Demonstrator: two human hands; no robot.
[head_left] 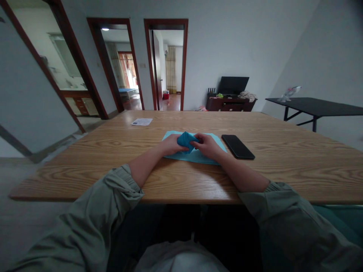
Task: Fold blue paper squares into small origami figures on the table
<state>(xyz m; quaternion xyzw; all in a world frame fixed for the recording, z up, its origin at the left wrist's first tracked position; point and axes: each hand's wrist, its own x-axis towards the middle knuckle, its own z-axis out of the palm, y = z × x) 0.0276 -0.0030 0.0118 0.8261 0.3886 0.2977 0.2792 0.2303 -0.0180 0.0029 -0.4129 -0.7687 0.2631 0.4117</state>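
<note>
1. Your left hand [171, 145] and right hand [208, 146] meet at the centre of the worktop [113, 172], gripping the folded blue paper [185, 141] from opposite sides.
2. The fingers [197, 139] of both hands are closed on the paper, with no wide gap showing. The exact finger placement is probably hidden by the paper and cannot be confirmed from this view.
3. The folded paper is held just above the pale blue sheet [198, 156], which lies flat on the worktop beneath your hands.
4. The black phone [237, 146] lies face up just beside the sheet, to your right.
5. The printed slip [141, 121] lies near the far edge of the worktop, to your left.
</note>
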